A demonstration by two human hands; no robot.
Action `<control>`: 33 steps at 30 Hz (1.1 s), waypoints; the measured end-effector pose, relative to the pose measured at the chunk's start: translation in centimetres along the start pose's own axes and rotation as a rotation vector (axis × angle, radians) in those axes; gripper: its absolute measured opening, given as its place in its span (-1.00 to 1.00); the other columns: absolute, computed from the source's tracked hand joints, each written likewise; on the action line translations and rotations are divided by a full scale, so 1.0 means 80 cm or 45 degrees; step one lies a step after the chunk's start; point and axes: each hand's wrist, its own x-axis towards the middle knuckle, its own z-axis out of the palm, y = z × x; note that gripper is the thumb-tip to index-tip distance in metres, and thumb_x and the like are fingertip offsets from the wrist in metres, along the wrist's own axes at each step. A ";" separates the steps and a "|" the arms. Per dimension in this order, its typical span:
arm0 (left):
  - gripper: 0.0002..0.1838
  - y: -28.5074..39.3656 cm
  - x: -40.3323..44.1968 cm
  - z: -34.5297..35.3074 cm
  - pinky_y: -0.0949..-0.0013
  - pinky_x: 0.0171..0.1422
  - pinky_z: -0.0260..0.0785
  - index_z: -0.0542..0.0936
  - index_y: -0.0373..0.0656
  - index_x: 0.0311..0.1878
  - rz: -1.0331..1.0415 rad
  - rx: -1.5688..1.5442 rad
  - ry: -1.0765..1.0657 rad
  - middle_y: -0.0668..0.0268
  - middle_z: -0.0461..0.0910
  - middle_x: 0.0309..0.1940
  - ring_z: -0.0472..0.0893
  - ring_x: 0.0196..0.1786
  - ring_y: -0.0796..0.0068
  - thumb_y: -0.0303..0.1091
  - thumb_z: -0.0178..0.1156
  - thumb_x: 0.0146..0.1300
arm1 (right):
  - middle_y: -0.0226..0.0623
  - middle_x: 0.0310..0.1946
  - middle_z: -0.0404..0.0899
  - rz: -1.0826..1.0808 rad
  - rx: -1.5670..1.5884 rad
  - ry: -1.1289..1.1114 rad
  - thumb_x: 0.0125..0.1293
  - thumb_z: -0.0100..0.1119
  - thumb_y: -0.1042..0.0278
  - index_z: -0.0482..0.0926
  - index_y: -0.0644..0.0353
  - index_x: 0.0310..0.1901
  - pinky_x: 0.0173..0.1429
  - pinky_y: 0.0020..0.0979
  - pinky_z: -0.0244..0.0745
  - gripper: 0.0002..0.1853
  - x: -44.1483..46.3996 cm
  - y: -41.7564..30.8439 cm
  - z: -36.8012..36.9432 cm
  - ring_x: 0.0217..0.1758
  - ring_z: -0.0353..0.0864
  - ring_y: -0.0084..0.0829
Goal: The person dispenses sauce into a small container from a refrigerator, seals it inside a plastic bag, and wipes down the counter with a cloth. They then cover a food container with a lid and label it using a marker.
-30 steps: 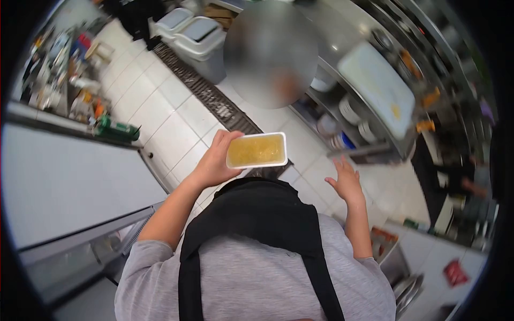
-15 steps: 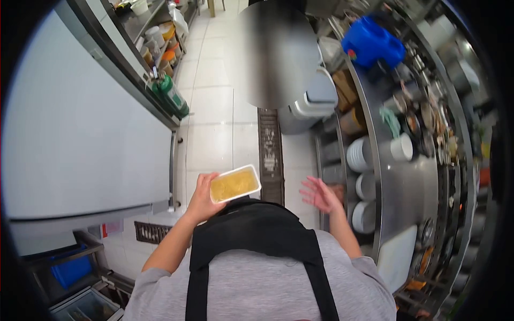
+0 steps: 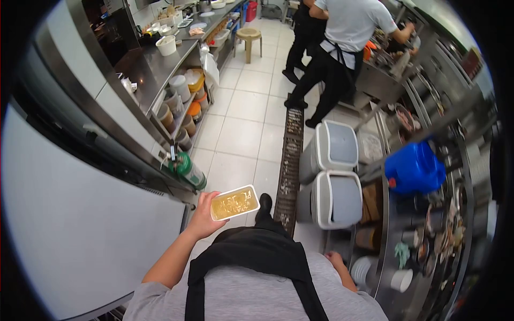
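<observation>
A white rectangular plastic tub (image 3: 256,205) with a glossy yellow filling is in my left hand (image 3: 204,218), which is closed round its left end. The tub is held level out in front of my black apron, above the tiled floor. My right hand (image 3: 334,259) hangs low by my right side, near the shelf with stacked white bowls (image 3: 364,270). It is small and partly hidden there, so its fingers cannot be made out.
Two grey lidded bins (image 3: 342,199) stand ahead on the right, beside a floor drain grate (image 3: 289,171). A green gas cylinder (image 3: 190,172) is at the left. Two people (image 3: 348,32) work further on. A blue jerrycan (image 3: 415,168) rests on the right counter; a stool (image 3: 248,43) stands ahead.
I have moved forward along the aisle; the bins and cylinder are nearer, and two people have come into view. My right hand has dropped from spread in front of me to my side.
</observation>
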 end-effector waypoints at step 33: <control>0.11 -0.281 1.046 -0.228 0.11 0.45 0.05 0.02 -0.16 0.43 -0.078 0.457 -0.023 -0.08 0.03 0.37 0.10 0.41 -0.08 0.04 0.44 -0.09 | -0.12 -0.22 0.48 -1.694 -0.486 0.394 -0.23 0.46 0.05 0.46 0.33 -0.02 -0.05 -0.25 0.50 -0.27 0.564 -1.233 -0.727 -0.14 0.53 -0.14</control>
